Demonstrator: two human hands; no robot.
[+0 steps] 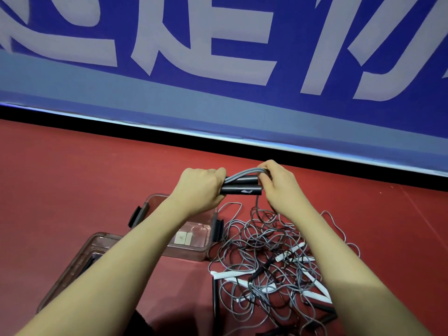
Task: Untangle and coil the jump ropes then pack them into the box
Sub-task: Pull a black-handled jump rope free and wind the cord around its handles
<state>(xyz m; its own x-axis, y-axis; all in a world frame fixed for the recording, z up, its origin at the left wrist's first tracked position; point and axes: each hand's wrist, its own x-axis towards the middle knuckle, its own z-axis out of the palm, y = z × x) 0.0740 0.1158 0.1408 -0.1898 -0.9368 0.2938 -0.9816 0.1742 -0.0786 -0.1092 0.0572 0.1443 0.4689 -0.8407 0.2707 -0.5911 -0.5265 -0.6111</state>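
I hold one jump rope up in front of me: two black handles (242, 186) side by side with grey cord looped over them. My left hand (200, 187) grips the left end of the handles and cord. At the right end my right hand (278, 183) pinches the grey loops. A strand hangs from the bundle down into the tangled pile of grey and black ropes (274, 258) with white and black handles on the red floor. The clear plastic box (194, 248) stands open below my left forearm, to the left of the pile.
The box's clear lid (72, 265) lies on the floor at lower left. A black handle (215, 299) lies beside the pile. A blue banner wall with a black base strip (121, 122) runs across the back. Red floor stretches left and right.
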